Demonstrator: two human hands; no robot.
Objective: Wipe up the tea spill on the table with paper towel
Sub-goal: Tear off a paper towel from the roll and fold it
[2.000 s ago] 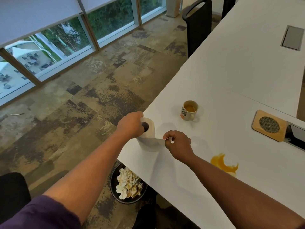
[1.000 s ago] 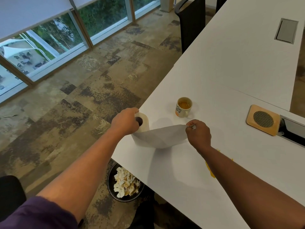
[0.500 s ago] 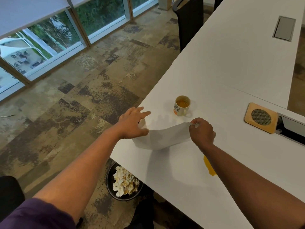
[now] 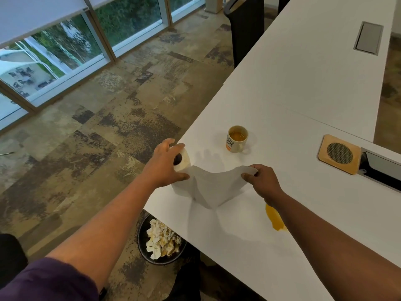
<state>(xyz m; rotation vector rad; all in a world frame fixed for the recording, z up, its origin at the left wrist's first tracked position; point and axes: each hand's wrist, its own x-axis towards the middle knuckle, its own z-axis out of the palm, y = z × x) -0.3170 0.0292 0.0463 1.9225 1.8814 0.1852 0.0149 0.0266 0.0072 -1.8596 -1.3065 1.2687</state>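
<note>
The roll (image 4: pixel 183 161) of paper towel stands upright near the left edge of the white worktop (image 4: pixel 303 88), its dark core showing at the top. The left hand (image 4: pixel 166 165) rests over the roll with fingers spread, thumb low against the paper at the roll's side. A loose sheet (image 4: pixel 213 185) runs from the roll to the right, sagging in the middle and touching the worktop at its lowest fold. The right hand (image 4: pixel 261 181) pinches the far corner of that sheet between thumb and curled fingers, holding it just above the surface.

The tea spill (image 4: pixel 274 218), an orange-yellow puddle, lies on the worktop just beside the right forearm, nearer the camera than the sheet; part of it is hidden under the arm. The sheet and the spill are apart.

A mug (image 4: pixel 237 139) with tea in it stands beyond the hands, upright, handle toward the camera. Farther right sits a wooden square (image 4: pixel 338 154) with a round mesh centre, just beside a metal flap (image 4: pixel 382 168) set in the worktop. Another flap (image 4: pixel 368 38) lies farther back.

On the floor under the worktop's edge is a dark bin (image 4: pixel 161 242) holding crumpled, stained paper. A dark chair (image 4: pixel 246 25) stands at the worktop's far left side
</note>
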